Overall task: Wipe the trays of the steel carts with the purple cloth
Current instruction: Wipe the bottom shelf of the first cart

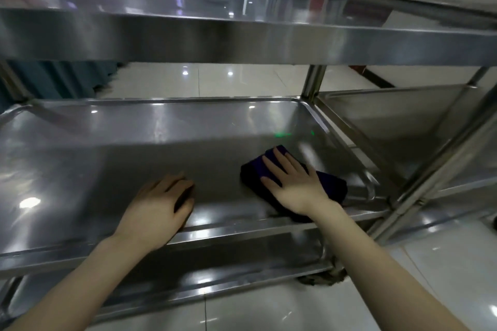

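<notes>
A steel cart stands in front of me with three trays. Its middle tray (pixel 134 158) fills the centre of the view. A folded purple cloth (pixel 330 185) lies flat in that tray near its right front corner. My right hand (pixel 290 183) presses down on the cloth with straight, spread fingers. My left hand (pixel 158 207) rests on the front rim of the same tray, its fingers curled over the edge onto the tray floor. The top tray (pixel 242 43) hangs above both hands and the bottom tray (pixel 228 258) shows below my wrists.
A second steel cart (pixel 403 121) stands close on the right, its tray level with the middle one. Upright steel posts (pixel 312 80) rise at the corners. Glossy white floor tiles (pixel 430 277) lie around the carts. A dark teal curtain (pixel 61 78) hangs at back left.
</notes>
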Demonstrator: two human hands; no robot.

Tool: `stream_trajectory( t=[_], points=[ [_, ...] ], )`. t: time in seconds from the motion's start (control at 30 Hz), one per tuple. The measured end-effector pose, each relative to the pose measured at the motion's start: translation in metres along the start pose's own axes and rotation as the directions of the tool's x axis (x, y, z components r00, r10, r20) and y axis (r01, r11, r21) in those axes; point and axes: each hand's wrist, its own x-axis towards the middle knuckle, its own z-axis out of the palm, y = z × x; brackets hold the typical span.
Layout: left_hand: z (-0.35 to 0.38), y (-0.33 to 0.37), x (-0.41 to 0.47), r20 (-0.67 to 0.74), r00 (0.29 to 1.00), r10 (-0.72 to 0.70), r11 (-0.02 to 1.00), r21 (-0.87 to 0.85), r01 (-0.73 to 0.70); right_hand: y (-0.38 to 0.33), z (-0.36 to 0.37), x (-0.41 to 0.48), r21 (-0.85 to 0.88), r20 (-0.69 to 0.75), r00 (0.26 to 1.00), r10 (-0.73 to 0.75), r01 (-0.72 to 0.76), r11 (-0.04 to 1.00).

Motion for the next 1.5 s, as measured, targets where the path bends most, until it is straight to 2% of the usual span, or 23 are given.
stream_trajectory(
  t=[0.13,0.23,0.3,0.4,0.47,0.57,0.7,0.8,0.93,1.07,1.17,1.33,1.4,1.5],
  points=[
    [-0.004,0.009,0.026,0.083,0.995,-0.053,0.997,-0.052,0.058,0.016,0.007,-0.028,0.031,-0.016,1.000,-0.024,0.025,0.999],
    [0.010,0.034,0.046,0.119,0.991,0.053,0.997,-0.057,-0.047,0.027,-0.001,0.022,0.028,-0.001,0.997,0.076,-0.076,0.997],
    [0.026,0.055,0.048,0.181,0.976,0.123,0.991,-0.069,-0.112,0.039,-0.008,0.063,0.005,-0.052,0.986,0.160,-0.160,0.987],
    [0.034,0.071,0.046,0.157,0.983,0.098,0.995,-0.003,-0.099,0.052,-0.026,0.102,0.056,-0.053,0.958,0.283,-0.280,0.958],
    [0.034,0.074,0.040,0.106,0.988,0.111,0.992,0.043,-0.116,0.049,-0.028,0.096,0.051,-0.050,0.963,0.264,-0.262,0.964],
    [0.031,0.079,0.036,0.035,0.993,0.109,0.994,0.009,-0.109,0.051,-0.012,0.041,0.048,-0.026,0.982,0.188,-0.187,0.981],
    [0.029,0.085,0.036,0.070,0.993,0.092,0.996,-0.009,-0.091,0.063,0.005,-0.031,0.068,-0.040,0.986,0.160,-0.157,0.985],
    [0.024,0.088,0.038,0.059,0.994,0.093,0.995,-0.038,-0.091,0.071,-0.003,-0.008,0.047,-0.007,0.979,0.203,-0.202,0.978],
    [0.029,0.084,0.039,0.051,0.995,0.083,0.996,-0.016,-0.082,0.091,-0.028,0.072,0.007,-0.052,0.962,0.267,-0.267,0.964],
    [0.035,0.079,0.039,0.011,0.994,0.108,0.994,0.014,-0.108,0.094,-0.040,0.115,-0.011,0.008,0.928,0.372,-0.372,0.928],
    [0.036,0.077,0.039,0.024,0.994,0.104,0.994,0.016,-0.104,0.086,-0.036,0.085,0.013,0.013,0.934,0.358,-0.358,0.934],
    [0.035,0.079,0.039,0.048,0.995,0.088,0.995,0.034,-0.089,0.090,-0.017,-0.024,-0.006,-0.003,0.926,0.376,-0.376,0.926],
    [0.034,0.080,0.038,0.042,0.996,0.085,0.996,0.022,-0.086,0.092,-0.014,-0.031,-0.031,-0.010,0.929,0.369,-0.369,0.929],
    [0.033,0.082,0.038,0.043,0.996,0.084,0.996,0.024,-0.085,0.100,-0.024,0.005,-0.047,-0.012,0.937,0.348,-0.349,0.936]
  ],
)
